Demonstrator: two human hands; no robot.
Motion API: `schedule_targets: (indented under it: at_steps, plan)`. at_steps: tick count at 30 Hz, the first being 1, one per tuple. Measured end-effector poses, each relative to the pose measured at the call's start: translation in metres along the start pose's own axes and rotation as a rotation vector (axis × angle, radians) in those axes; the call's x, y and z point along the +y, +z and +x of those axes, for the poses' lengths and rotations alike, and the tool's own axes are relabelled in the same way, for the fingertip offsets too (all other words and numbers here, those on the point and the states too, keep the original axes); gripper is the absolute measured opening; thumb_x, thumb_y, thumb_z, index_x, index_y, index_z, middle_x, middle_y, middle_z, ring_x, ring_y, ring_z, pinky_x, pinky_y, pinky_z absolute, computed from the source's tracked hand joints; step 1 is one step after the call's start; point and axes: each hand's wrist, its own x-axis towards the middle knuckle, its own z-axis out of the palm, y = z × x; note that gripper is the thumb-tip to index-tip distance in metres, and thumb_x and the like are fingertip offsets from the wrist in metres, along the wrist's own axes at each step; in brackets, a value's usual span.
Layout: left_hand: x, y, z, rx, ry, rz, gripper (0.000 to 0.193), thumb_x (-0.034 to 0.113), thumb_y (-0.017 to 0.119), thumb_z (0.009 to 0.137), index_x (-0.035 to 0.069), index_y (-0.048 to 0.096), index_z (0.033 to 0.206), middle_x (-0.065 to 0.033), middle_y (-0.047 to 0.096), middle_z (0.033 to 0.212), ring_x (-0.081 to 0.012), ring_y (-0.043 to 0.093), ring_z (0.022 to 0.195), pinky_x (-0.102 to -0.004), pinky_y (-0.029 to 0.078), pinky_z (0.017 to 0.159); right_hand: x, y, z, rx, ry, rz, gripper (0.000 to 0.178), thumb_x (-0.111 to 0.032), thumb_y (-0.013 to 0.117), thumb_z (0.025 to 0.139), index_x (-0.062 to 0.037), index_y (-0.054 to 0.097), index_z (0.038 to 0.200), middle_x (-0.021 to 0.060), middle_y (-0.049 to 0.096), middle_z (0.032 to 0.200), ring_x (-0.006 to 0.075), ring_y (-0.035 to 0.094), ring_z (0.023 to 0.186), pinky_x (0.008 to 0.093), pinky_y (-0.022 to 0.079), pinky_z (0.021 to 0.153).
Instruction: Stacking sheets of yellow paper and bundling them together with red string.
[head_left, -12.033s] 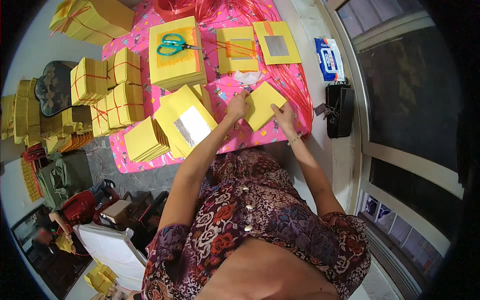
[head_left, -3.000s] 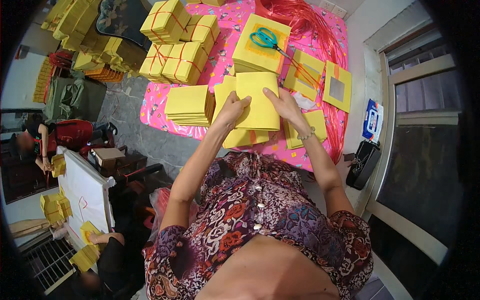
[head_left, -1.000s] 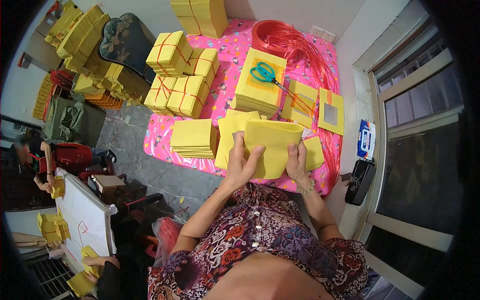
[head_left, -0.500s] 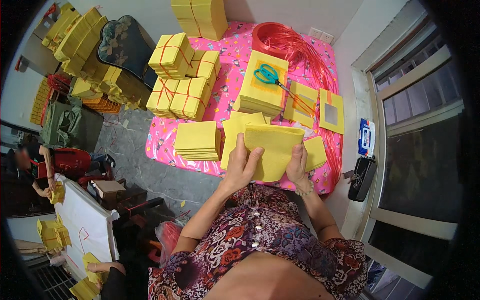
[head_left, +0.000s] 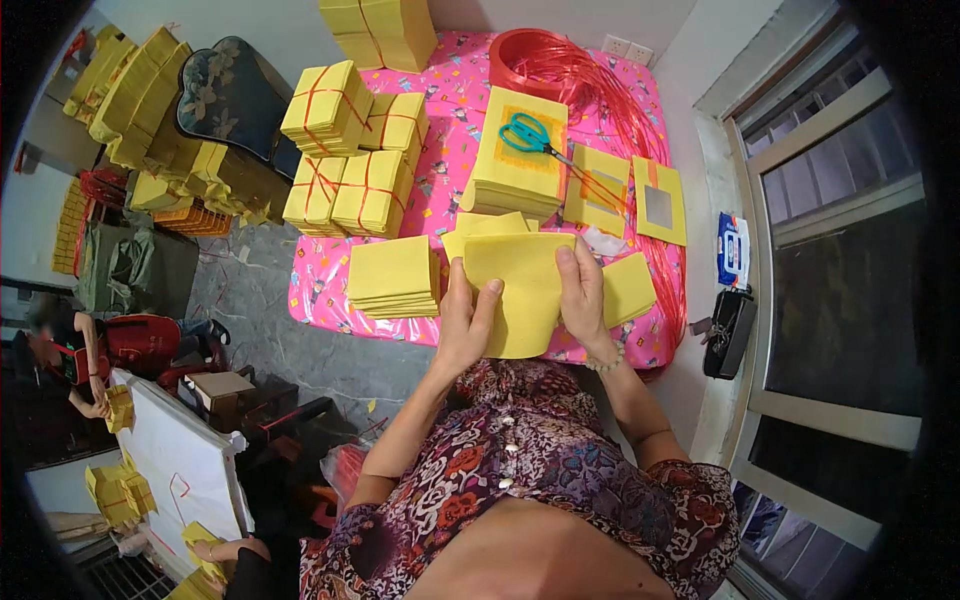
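Between my two hands is a sheaf of yellow paper (head_left: pixel 522 300), held up at the table's near edge and slightly bowed. My left hand (head_left: pixel 466 320) grips its left side, thumb on the near face. My right hand (head_left: pixel 584 300) closes on its right side, thumb near the top corner. Just behind lie loose yellow sheets (head_left: pixel 485 224), partly hidden by the sheaf. Left of my hands sits a low stack of yellow paper (head_left: pixel 390 272); a smaller stack (head_left: pixel 628 288) lies to the right. Teal-handled scissors (head_left: pixel 526 134) rest on a taller paper stack (head_left: pixel 510 185) farther back.
The table has a pink patterned cover (head_left: pixel 330 275). Tied yellow bundles (head_left: pixel 350 180) stand at its left, a red ribbon coil (head_left: pixel 535 60) at the back. Right, a wipes pack (head_left: pixel 732 250) and black case (head_left: pixel 728 335) lie by the window. Other people handle yellow paper at a white table (head_left: pixel 175 450).
Both hands have shifted slightly left with the sheaf. My right hand has moved higher along its side, and its thumb now lies over the near face.
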Motion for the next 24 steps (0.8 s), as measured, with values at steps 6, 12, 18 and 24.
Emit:
schedule_targets:
  at_steps: [6, 12, 18, 24]
  plan:
    - [-0.013, -0.009, 0.004, 0.037, -0.103, -0.329, 0.030, 0.006, 0.049, 0.093, -0.001, 0.039, 0.120, -0.0097, 0.053, 0.107, -0.0146, 0.050, 0.100, -0.0289, 0.041, 0.088, 0.023, 0.011, -0.010, -0.205, 0.232, 0.161, 0.036, -0.031, 0.053, 0.095, 0.0035, 0.062, 0.091, 0.0037, 0.064, 0.075, 0.0078, 0.050, 0.064, 0.0272, 0.043, 0.058]
    - [-0.033, -0.014, 0.004, 0.036, -0.150, -0.362, 0.038, 0.006, 0.049, 0.093, -0.001, 0.036, 0.128, -0.0103, 0.052, 0.114, -0.0165, 0.050, 0.104, -0.0291, 0.040, 0.090, 0.042, 0.014, -0.018, -0.253, 0.306, -0.057, 0.040, -0.034, 0.057, 0.092, 0.0050, 0.063, 0.087, 0.0010, 0.058, 0.065, 0.0064, 0.048, 0.059, 0.0285, 0.040, 0.051]
    - [-0.038, -0.016, 0.008, 0.007, -0.189, -0.343, 0.039, 0.005, 0.048, 0.093, -0.001, 0.035, 0.129, -0.0110, 0.052, 0.116, -0.0166, 0.050, 0.106, -0.0292, 0.040, 0.091, 0.046, 0.012, -0.026, -0.307, 0.348, 0.007, 0.040, -0.034, 0.057, 0.092, 0.0056, 0.064, 0.089, 0.0018, 0.060, 0.066, 0.0065, 0.051, 0.061, 0.0280, 0.042, 0.053]
    - [-0.034, -0.011, 0.015, 0.026, -0.125, -0.322, 0.037, 0.004, 0.047, 0.093, -0.001, 0.035, 0.128, -0.0106, 0.053, 0.112, -0.0162, 0.051, 0.101, -0.0295, 0.041, 0.088, 0.057, 0.001, -0.025, -0.459, 0.411, 0.060, 0.033, -0.025, 0.055, 0.094, 0.0064, 0.064, 0.098, -0.0009, 0.065, 0.079, 0.0039, 0.055, 0.071, 0.0234, 0.047, 0.061]
